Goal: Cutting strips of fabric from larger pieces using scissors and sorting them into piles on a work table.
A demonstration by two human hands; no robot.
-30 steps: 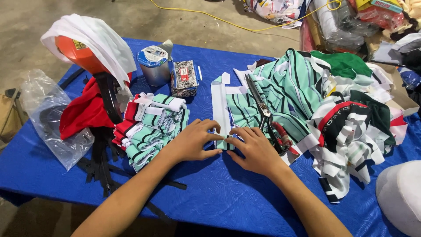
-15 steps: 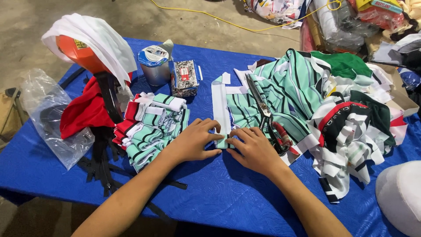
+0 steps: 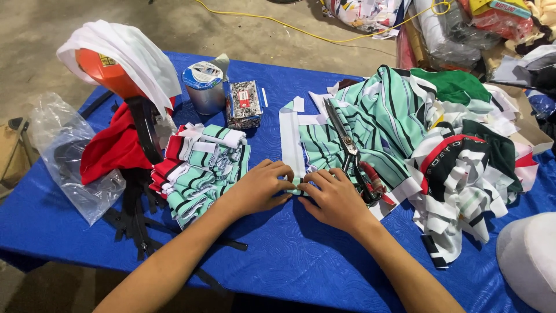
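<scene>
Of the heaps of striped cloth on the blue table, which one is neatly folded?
The small stack of mint, white and red striped fabric pieces beside the left hand; the big pile of striped fabric on the right lies loose and tangled.

A small box [image 3: 242,103] with a speckled grey face and red label stands beside a round silver tin [image 3: 203,87] at the blue surface's [image 3: 301,261] far edge.

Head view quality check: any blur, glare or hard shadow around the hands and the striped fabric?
Head view: sharp across both hands, left hand and right hand, pressing the mint-green striped fabric strip; soft shadows under the hands on the blue tablecloth; mild glare on the crinkled clear plastic bag; the white rounded object is cut off at the edge.
</scene>
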